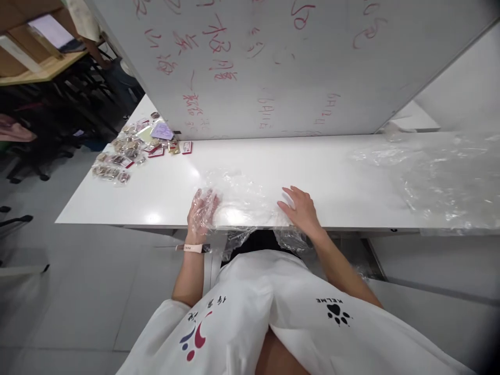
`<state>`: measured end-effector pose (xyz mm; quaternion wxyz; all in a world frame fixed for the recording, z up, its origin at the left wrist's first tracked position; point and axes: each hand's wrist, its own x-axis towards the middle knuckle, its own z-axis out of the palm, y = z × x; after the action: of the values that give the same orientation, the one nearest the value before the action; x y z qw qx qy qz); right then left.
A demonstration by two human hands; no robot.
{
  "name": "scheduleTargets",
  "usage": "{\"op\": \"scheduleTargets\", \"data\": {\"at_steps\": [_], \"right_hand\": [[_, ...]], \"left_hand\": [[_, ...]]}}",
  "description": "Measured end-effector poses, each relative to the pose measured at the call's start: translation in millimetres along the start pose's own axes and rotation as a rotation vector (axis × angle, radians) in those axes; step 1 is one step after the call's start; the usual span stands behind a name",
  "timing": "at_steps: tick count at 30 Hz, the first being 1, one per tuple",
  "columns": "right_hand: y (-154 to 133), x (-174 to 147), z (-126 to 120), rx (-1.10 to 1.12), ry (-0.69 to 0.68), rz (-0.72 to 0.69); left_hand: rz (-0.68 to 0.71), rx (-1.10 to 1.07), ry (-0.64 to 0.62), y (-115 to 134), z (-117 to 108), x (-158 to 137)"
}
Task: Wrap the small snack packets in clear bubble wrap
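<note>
Crumpled clear plastic, a bag or sheet (246, 200), lies at the table's front edge, and part of it hangs down over that edge. My left hand (201, 211) is at its left end, with fingers stretched forward and film lying over them; whether the hand is inside the plastic I cannot tell. By the right end of the plastic, my right hand (300, 207) hovers with thumb and fingers apart and nothing between them. It is close to the film, and any contact is unclear.
Several small packaged items (130, 148) are heaped on the table's left end, near a purple packet (162, 130). A whiteboard (250, 73) with red writing stands along the back of the white table (332, 172). More clear plastic (449, 182) covers the right end.
</note>
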<state>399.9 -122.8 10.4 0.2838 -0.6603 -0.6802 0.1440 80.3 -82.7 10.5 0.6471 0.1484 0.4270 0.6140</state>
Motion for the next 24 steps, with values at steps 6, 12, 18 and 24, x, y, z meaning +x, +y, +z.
{"op": "scheduleTargets", "data": {"at_steps": [6, 12, 18, 24], "right_hand": [[8.8, 16.6, -0.5, 0.048, -0.326, -0.003], [-25.0, 30.6, -4.6, 0.658, -0.727, 0.211], [-5.0, 48.5, -36.8, 1.148, -0.784, 0.359], [4.9, 20.9, -65.1, 0.778, -0.994, 0.157]], "left_hand": [[-0.062, -0.100, -0.205, 6.3, 6.7, 9.9], [0.003, -0.149, -0.300, -6.5, 29.2, -9.8], [0.160, -0.142, -0.239, -5.3, 31.1, -17.6], [0.153, -0.235, -0.257, -12.5, 15.8, -14.1]]}}
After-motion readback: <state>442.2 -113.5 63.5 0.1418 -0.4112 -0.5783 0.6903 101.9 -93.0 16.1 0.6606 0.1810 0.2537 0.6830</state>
